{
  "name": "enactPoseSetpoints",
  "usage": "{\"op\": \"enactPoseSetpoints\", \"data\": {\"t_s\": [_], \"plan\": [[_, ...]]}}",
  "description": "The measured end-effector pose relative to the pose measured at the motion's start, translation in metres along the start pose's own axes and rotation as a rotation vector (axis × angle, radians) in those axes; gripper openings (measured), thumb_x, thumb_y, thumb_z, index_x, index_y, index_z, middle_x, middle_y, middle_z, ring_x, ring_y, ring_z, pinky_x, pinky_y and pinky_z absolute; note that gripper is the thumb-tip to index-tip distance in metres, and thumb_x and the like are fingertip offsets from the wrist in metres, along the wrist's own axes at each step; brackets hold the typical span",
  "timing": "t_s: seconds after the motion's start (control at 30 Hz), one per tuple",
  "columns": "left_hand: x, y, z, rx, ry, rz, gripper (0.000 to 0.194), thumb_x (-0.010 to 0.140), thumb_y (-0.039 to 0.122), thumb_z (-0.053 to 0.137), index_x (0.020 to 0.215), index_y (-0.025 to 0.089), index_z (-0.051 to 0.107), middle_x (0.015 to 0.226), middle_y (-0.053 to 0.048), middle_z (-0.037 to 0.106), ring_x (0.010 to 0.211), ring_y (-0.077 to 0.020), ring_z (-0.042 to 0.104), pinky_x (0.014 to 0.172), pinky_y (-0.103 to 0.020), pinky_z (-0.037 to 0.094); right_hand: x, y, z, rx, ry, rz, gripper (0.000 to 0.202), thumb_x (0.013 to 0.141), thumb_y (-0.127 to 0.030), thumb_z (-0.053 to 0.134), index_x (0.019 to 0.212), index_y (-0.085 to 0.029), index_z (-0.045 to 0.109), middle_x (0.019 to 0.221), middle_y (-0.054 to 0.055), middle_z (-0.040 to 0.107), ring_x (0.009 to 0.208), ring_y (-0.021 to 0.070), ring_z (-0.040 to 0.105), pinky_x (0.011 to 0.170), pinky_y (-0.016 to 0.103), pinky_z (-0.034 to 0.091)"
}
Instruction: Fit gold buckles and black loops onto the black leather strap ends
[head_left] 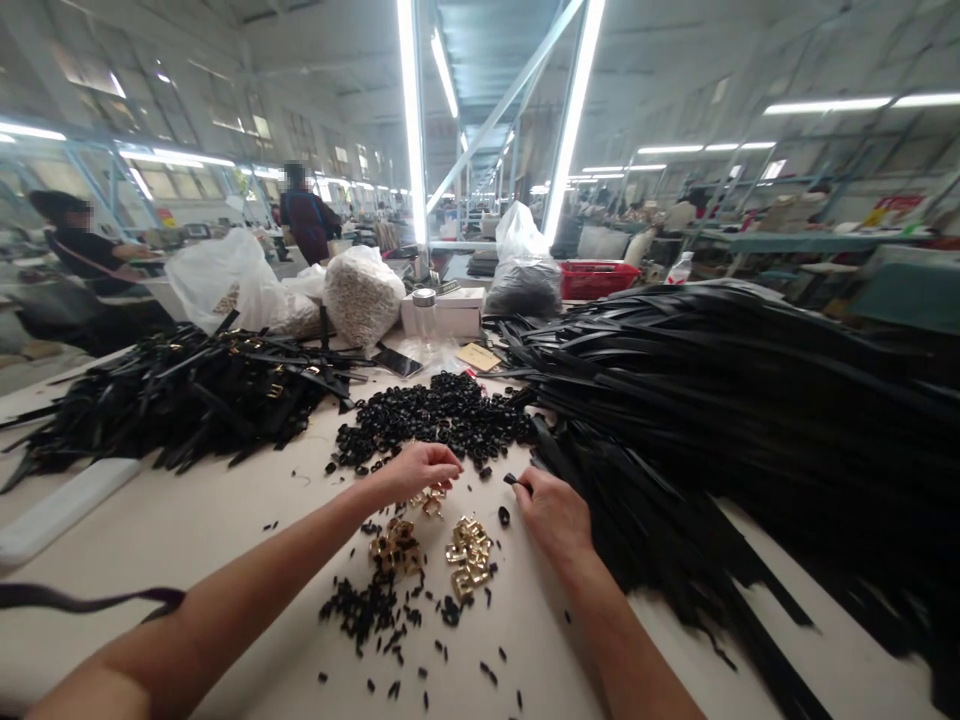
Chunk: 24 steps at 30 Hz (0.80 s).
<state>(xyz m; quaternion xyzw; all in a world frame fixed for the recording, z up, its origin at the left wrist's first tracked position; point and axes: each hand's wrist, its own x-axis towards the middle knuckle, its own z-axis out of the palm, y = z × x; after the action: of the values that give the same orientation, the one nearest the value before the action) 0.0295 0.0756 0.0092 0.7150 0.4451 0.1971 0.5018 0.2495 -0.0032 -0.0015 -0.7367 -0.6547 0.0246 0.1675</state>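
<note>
the left hand (pixel 433 468) is curled near gold buckles (pixel 429 502); whether anything is gripped cannot be told. a black strip (pixel 511 479) is pinched by the right hand (pixel 553 508), near black straps (pixel 637 490). part-handling seems under way; a steady pinch seems called for next.

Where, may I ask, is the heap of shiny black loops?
In the head view, the shiny black loops lie centrally, just beyond the left hand, left of the long black straps.

The right hand (pixel 555 508) mostly hides the black piece (pixel 511 479) it grips.
</note>
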Motion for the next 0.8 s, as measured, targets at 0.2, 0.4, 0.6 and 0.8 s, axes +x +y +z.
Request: {"op": "enactPoseSetpoints", "data": {"t_s": [0.2, 0.4, 0.6, 0.8], "plan": [[0.039, 0.008, 0.032, 0.359, 0.149, 0.118, 0.012, 0.071, 0.026, 0.066, 0.080, 0.018, 0.067, 0.077, -0.003, 0.065, 0.076, -0.0193, 0.060, 0.070, -0.027, 0.044, 0.000, -0.001, 0.002, 0.011, 0.019, -0.002, 0.014, 0.088, -0.030, 0.057, 0.078, -0.022, 0.064, 0.078, 0.003, 0.071, 0.070, 0.0176, 0.065, 0.055, 0.026, 0.029], [0.039, 0.012, 0.045, 0.449, 0.191, 0.194, 0.007, 0.070, 0.016, 0.065, 0.075, 0.020, 0.067, 0.081, -0.003, 0.060, 0.085, -0.0207, 0.056, 0.080, -0.029, 0.040, -0.001, -0.005, 0.002, 0.041, 0.034, -0.026, 0.012, 0.088, -0.028, 0.056, 0.080, -0.022, 0.063, 0.079, 0.002, 0.070, 0.070, 0.0159, 0.064, 0.057, 0.025, 0.030], [0.041, 0.018, 0.050, 0.291, 0.192, 0.148, 0.008, 0.065, 0.011, 0.067, 0.064, 0.018, 0.063, 0.074, -0.002, 0.059, 0.084, -0.0208, 0.058, 0.080, -0.029, 0.043, -0.003, -0.005, 0.005, 0.076, 0.064, -0.035, 0.013, 0.088, -0.028, 0.057, 0.078, -0.022, 0.063, 0.076, 0.002, 0.070, 0.068, 0.0152, 0.063, 0.056, 0.025, 0.028], [0.012, 0.009, 0.030, -0.135, 0.133, -0.006, 0.017, 0.086, 0.028, 0.055, 0.078, 0.014, 0.060, 0.069, -0.004, 0.064, 0.063, -0.0122, 0.063, 0.062, -0.021, 0.051, -0.007, -0.010, 0.005, 0.235, 0.186, -0.107, 0.013, 0.089, -0.027, 0.056, 0.079, -0.022, 0.062, 0.076, 0.000, 0.067, 0.068, 0.0150, 0.061, 0.059, 0.024, 0.032]]}}
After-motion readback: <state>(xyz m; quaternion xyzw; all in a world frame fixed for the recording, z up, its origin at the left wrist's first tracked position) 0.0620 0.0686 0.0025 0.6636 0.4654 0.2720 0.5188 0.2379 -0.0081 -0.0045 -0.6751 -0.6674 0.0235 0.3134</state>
